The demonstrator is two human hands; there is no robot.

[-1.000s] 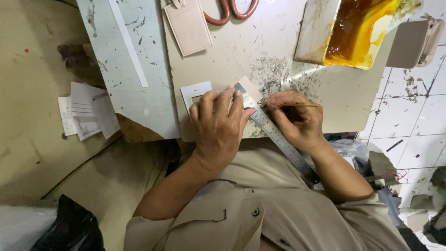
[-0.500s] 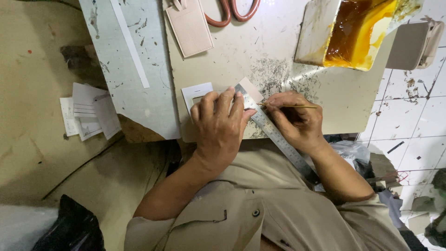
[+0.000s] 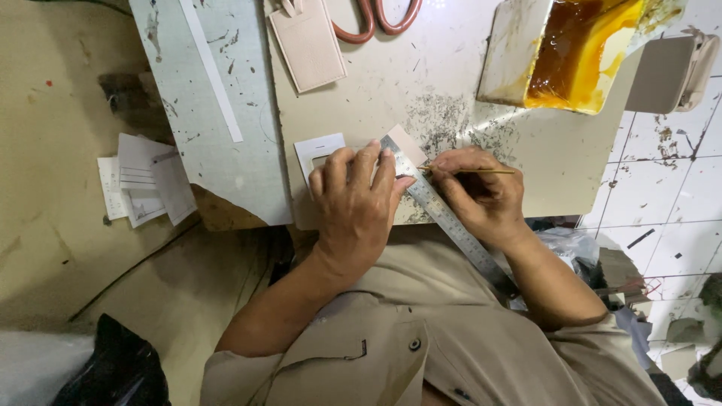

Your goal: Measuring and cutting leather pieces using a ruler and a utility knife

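- The left hand (image 3: 359,201) lies flat, fingers spread and pressed down on a steel ruler (image 3: 444,218) and on the pale pieces under it; it grips nothing, only pins them to the desk (image 3: 421,83).
- The ruler runs slantwise from the middle of the desk toward the near right, its near end jutting past the desk edge over the person's lap.
- The right hand (image 3: 477,194) sits just right of the ruler, fingers pinched narrow round a thin yellowish stick (image 3: 470,171), perhaps a pencil or a scribing tool; its tip meets the ruler's edge.
- Under the left hand's fingertips a small white card frame (image 3: 320,149) and a pinkish leather piece (image 3: 410,144) show, both partly covered.
- Far on the desk lie a pale tag-shaped leather piece (image 3: 308,45) and reddish scissor handles (image 3: 372,19).
- Far right stands a stained tub of amber glue (image 3: 575,53).
- To the left, a grey cutting mat (image 3: 203,113) and loose paper slips (image 3: 143,180).
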